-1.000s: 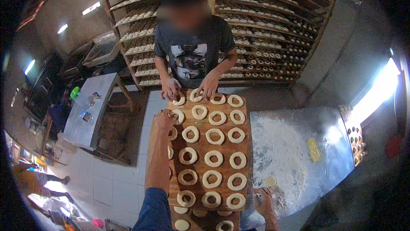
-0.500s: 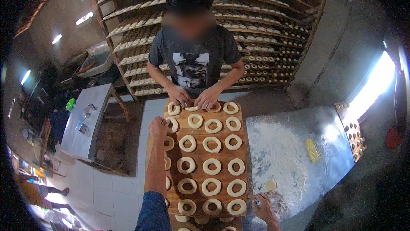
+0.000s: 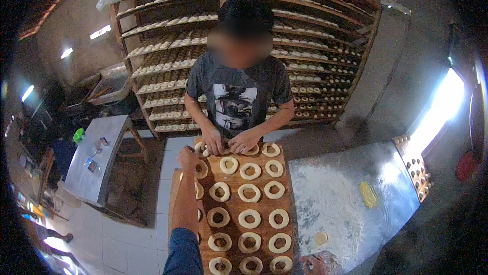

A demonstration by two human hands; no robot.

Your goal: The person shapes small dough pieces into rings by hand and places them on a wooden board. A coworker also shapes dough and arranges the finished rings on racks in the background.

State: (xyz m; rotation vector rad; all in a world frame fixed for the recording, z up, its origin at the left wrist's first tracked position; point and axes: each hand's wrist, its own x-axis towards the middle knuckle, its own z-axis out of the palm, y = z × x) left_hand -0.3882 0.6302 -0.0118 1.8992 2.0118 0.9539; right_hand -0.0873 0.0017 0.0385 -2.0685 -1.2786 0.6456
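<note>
Ring-shaped pieces of pale dough [image 3: 249, 219] lie in rows on a wooden board [image 3: 235, 193] in front of me. My left hand [image 3: 188, 158] reaches to the board's far left edge, its fingers curled closed beside a dough ring [image 3: 200, 148] in the far row. What the fingers hold, if anything, is hidden. At the lower edge, my right hand [image 3: 313, 265] is next to the board's right side, over the floury table; it is partly cut off and its fingers are unclear. Across from me, a person's two hands [image 3: 229, 144] work at the dough rings along the far edge.
On the right stands a metal table [image 3: 335, 183] with scattered flour, a small dough disc [image 3: 321, 238] and a yellow item [image 3: 368, 195]. Behind the other person is a tall rack [image 3: 168, 67] of dough pieces. A pale table [image 3: 96, 158] stands to the left.
The whole view has shifted, so the board and person appear lower. My left hand has moved farther along the board's left edge, toward the far corner. My right hand sits lower, partly out of view.
</note>
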